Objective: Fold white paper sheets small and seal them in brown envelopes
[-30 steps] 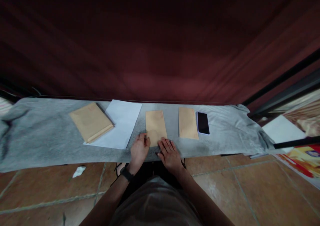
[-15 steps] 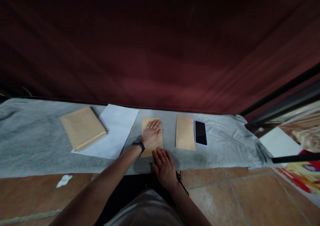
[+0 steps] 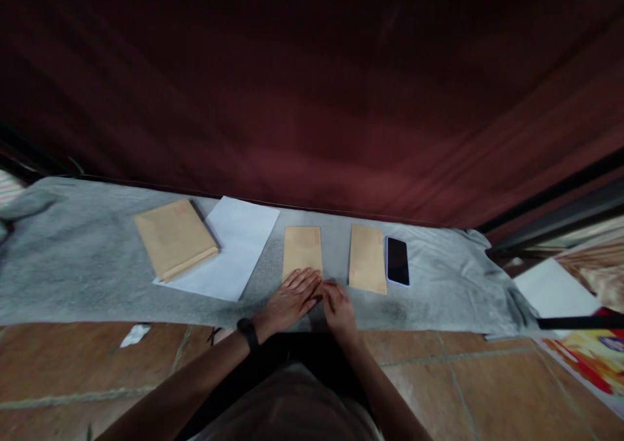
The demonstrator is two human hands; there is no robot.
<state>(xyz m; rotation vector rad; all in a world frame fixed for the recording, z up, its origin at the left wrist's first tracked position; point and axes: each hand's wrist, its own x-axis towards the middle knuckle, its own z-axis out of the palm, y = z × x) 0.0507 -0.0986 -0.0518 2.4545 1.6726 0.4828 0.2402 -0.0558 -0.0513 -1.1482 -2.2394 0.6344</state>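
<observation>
My flat left hand (image 3: pixel 288 300) rests on a kraft envelope (image 3: pixel 302 251), my half-curled right hand (image 3: pixel 340 308) beside it, grip unclear, grey cloth (image 3: pixel 443 272) beneath, maroon curtain (image 3: pixel 312 116) beyond, tiles (image 3: pixel 419 389) below.

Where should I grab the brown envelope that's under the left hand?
Probably pinch the middle of its far edge, thumb on top, coming from the far side. The brown envelope looks thin and lies flat, so slide a fingertip under first. The left hand covers its near part, with the right hand by the near right corner.
</observation>
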